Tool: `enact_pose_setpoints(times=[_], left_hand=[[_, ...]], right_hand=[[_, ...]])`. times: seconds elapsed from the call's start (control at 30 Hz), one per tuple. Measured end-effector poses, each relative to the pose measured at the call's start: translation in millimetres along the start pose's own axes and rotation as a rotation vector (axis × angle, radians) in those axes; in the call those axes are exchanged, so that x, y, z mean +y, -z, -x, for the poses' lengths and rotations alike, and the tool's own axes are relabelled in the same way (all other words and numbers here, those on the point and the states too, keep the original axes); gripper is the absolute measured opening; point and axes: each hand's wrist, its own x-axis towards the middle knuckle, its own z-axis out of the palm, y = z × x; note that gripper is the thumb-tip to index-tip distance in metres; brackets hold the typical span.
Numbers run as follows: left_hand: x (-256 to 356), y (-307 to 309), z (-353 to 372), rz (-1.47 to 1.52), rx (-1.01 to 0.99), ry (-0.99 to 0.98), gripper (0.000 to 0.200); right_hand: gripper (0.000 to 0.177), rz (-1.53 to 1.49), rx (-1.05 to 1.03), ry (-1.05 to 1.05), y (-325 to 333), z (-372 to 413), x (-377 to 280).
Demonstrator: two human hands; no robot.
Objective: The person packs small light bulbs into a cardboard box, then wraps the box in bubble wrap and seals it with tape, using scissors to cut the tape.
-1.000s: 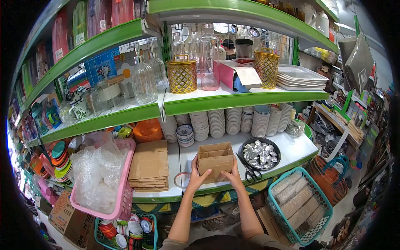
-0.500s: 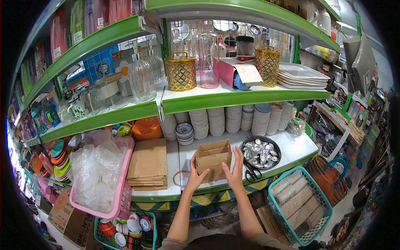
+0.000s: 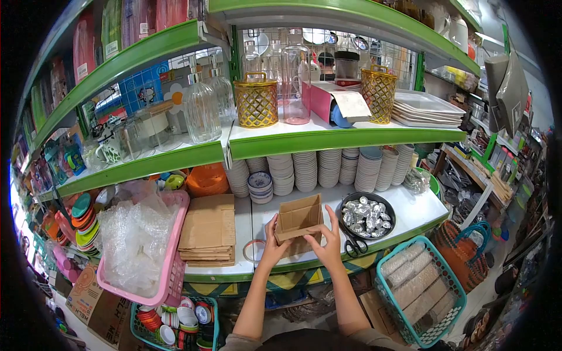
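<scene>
Cardboard box (image 3: pixel 300 215), wide along shelf's (image 3: pixel 414 206) front edge, is btwn your L hand (image 3: pixel 271 245) & R hand (image 3: pixel 326 245). L pinches it; R pinch I cannot tell.

we face tiers of green-edged shelving (image 3: pixel 345 142), with a white lowest board (image 3: pixel 418 212) and a wire grid (image 3: pixel 405 61) behind. to our right, pale floor (image 3: pixel 481 291) shows below a crowded side stand (image 3: pixel 478 205); bright light glares far left.
</scene>
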Motion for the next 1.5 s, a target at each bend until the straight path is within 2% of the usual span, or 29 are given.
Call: enact_pose_setpoints(times=[0.03,0.1,0.17,0.23,0.3,0.53,0.57,0.67,0.77,0.9,0.97,1.0,1.07,1.1,1.17,1.3,1.5], left_hand=[[1.3,2.0,-0.9,-0.001,0.001,-0.001,0.085],[5.2,3.6,-2.1,-0.191,-0.024,-0.091,0.086],[10.3,3.0,-3.8,-0.228,-0.039,-0.118,0.087],[9.6,2.9,-2.1,-0.266,-0.049,-0.143,0.088],[6.7,1.4,-3.9,-0.287,-0.029,-0.177,0.083],[4.2,-2.1,-6.1,-0.367,0.002,-0.186,0.076],[3.1,-3.3,-5.5,-0.351,0.006,-0.134,0.076],[3.5,-4.9,-5.7,-0.367,0.017,-0.084,0.077],[9.0,-4.8,-7.7,-0.409,0.020,-0.084,0.078],[8.6,-5.2,-8.3,-0.404,0.017,-0.023,0.079],[9.8,-5.4,-7.8,-0.431,0.018,-0.050,0.079],[10.9,-5.5,-7.5,-0.457,0.021,-0.076,0.079],[12.2,-5.2,-6.9,-0.465,0.015,-0.076,0.080],[12.3,-5.3,-7.1,-0.472,0.012,-0.077,0.080],[12.1,-5.8,-7.1,-0.471,0.015,-0.074,0.080],[11.5,-4.6,-7.2,-0.442,0.001,-0.038,0.081],[-8.4,-5.3,-4.4,-0.382,0.036,-0.053,0.095]], right_hand=[[0.020,-0.081,-0.015,-0.003,-1.2,1.0,1.8],[0.020,-0.102,-0.027,0.011,-2.0,3.9,3.9],[0.021,-0.124,-0.040,0.023,-1.4,5.5,3.5],[0.023,-0.195,-0.098,-0.060,-0.1,6.6,0.9],[0.023,-0.159,-0.090,-0.032,-0.2,8.4,5.1],[0.021,-0.164,-0.058,-0.040,5.9,8.6,7.6],[0.021,-0.163,-0.058,-0.039,8.2,7.2,8.1],[0.023,-0.105,-0.010,0.076,12.1,-2.2,6.2],[0.029,-0.042,0.080,0.055,8.9,-9.5,11.5],[0.032,-0.052,0.060,0.018,7.0,-17.7,18.0],[0.042,0.092,0.022,-0.012,6.5,-19.8,23.0],[0.042,0.093,0.022,-0.012,2.8,-19.0,33.0],[0.062,-0.154,0.038,-0.050,-8.0,-13.6,56.3],[0.062,-0.154,0.039,-0.050,-10.9,-11.6,56.6],[0.076,-0.597,0.024,-0.283,-18.7,-6.5,56.5],[0.079,-0.562,0.009,-0.290,-17.5,-4.9,62.0],[0.068,-0.557,-0.049,-0.305,-13.2,-5.4,56.7]])
